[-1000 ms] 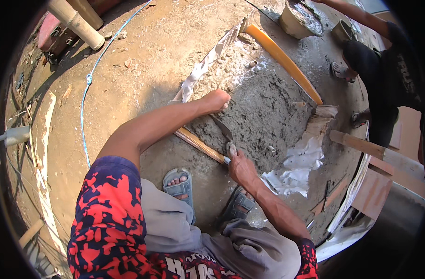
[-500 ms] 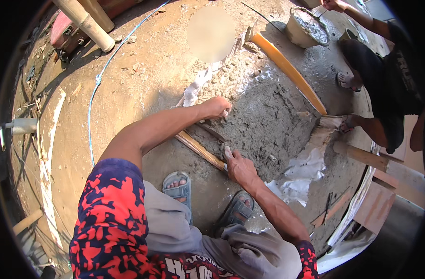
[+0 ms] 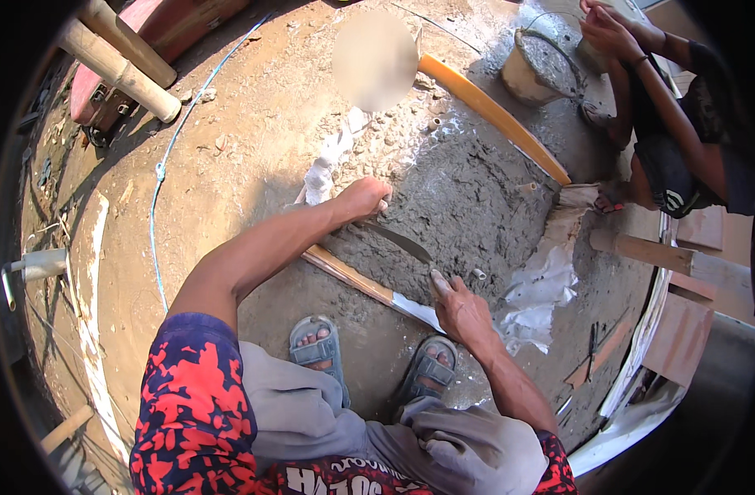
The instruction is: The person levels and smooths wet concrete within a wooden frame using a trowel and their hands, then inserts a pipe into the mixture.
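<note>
A slab of wet grey concrete (image 3: 468, 206) lies between boards on the ground in front of me. Over its near left part stretches a long, dark, slightly curved trowel-like blade (image 3: 401, 240); its handle is hidden. My left hand (image 3: 366, 198) is closed in a fist at the blade's left end. My right hand (image 3: 462, 312) is closed at the other end, thumb side toward the blade's tip, its gripping fingers partly hidden. A narrow wooden form board (image 3: 349, 272), partly covered in white plastic near my right hand, runs along the slab's near edge.
A yellow-orange board (image 3: 497, 115) borders the far right side. White sheeting (image 3: 542, 289) lies crumpled at right. Short pipe stubs (image 3: 479, 274) stick up from the concrete. A bucket (image 3: 536, 70) stands beside a crouching person (image 3: 691, 124). A blue rope (image 3: 160, 173) crosses the ground left.
My right hand and the blade's tip have moved right, exposing more blade and white-covered board. My left hand shifted slightly left. The person at right has brought both hands together beside the bucket.
</note>
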`<state>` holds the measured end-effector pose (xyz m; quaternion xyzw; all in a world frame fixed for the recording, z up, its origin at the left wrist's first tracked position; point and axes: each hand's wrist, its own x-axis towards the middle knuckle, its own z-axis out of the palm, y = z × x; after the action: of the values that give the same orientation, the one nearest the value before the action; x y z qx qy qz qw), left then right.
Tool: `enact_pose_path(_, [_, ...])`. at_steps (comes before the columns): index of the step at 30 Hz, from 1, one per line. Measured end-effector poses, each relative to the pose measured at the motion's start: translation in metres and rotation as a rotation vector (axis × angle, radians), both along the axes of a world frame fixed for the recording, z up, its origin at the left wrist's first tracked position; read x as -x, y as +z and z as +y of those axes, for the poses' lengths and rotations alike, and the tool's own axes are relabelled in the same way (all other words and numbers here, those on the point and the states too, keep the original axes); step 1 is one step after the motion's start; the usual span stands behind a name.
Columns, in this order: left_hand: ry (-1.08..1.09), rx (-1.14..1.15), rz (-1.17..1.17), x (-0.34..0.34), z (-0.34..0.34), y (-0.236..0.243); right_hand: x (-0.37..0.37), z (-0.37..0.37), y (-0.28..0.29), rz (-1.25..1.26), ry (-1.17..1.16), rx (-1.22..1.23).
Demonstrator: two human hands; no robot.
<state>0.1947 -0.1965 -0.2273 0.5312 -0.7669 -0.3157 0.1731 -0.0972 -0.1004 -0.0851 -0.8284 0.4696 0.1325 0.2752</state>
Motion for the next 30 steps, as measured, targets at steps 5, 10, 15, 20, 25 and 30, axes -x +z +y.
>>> enact_pose_path(5, [0.144,-0.073,0.124,0.010,0.002,-0.007,0.025,-0.023,-0.011,-0.051,-0.159,0.182])
enact_pose_path(10, [0.199,-0.104,0.175,0.016,0.004,-0.001,0.015,-0.021,-0.050,0.028,-0.068,0.216])
enact_pose_path(15, [0.268,-0.145,0.221,0.008,0.011,0.000,0.024,0.027,-0.035,0.024,0.058,0.052])
enact_pose_path(20, [0.251,-0.202,0.141,0.023,0.000,0.002,0.012,0.041,-0.054,0.018,-0.076,0.008])
enact_pose_path(25, [0.278,-0.137,0.147,0.011,0.009,-0.001,0.020,0.028,-0.026,-0.061,-0.106,-0.028])
enact_pose_path(30, [0.252,-0.039,0.119,0.018,0.010,-0.008,0.045,0.043,0.002,-0.114,-0.246,-0.033])
